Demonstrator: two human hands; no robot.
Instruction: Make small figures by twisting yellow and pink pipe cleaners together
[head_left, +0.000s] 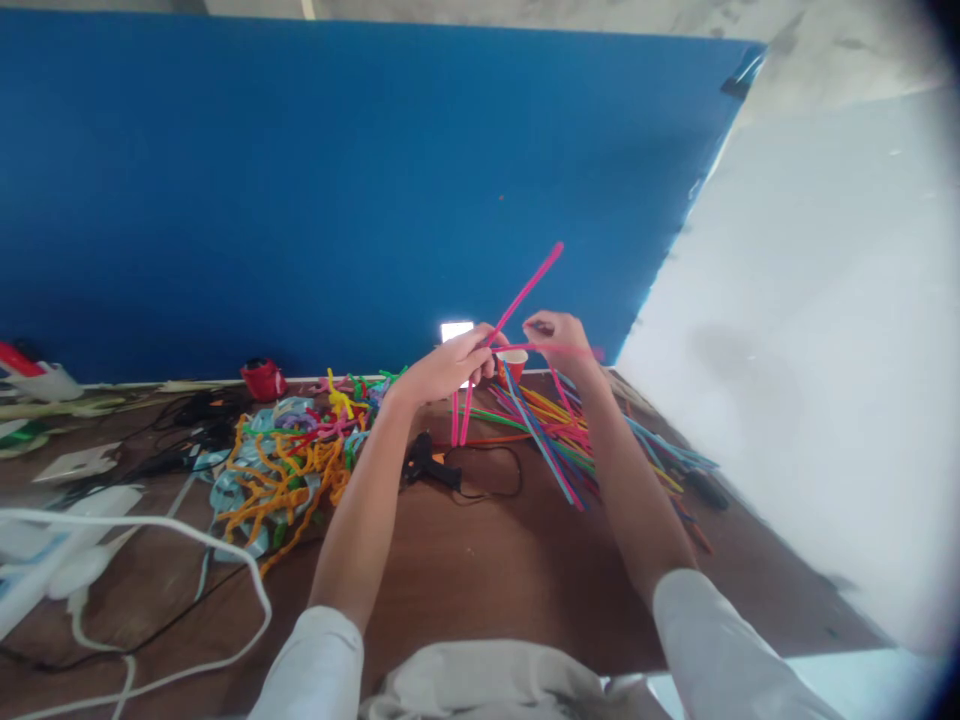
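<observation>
- While working the pink stems point(523, 292) up above the worktop point(480, 590), toward its back edge, pinch firmly where they meet.
- Note the left hand point(450, 368) with fingers curled shut around the stems, gripping near the crossing; best to hold that grip steady as the anchor.
- See one pink length slanting up to the right, another running level past the right wrist, and two more hanging below the left hand; spread them apart to avoid snagging.
- Find the right hand point(559, 332) just beside, with thumb and fingertips drawn nearly together; cannot tell, given the blur, whether gripping anything.
- Take hold close to the crossing rather than far out along a length, probably giving a tighter, neater bend.
- Bend gently, with small turns, to spare the fuzz and avoid kinks.
- Mind the cup point(517, 372) near the back edge, just behind the hands, when swinging the long ends.
- Lift the hanging ends over the glue gun point(429, 462), lying nearer the back edge than the front, and away from the loose pile point(544, 440) toward the right edge.
</observation>
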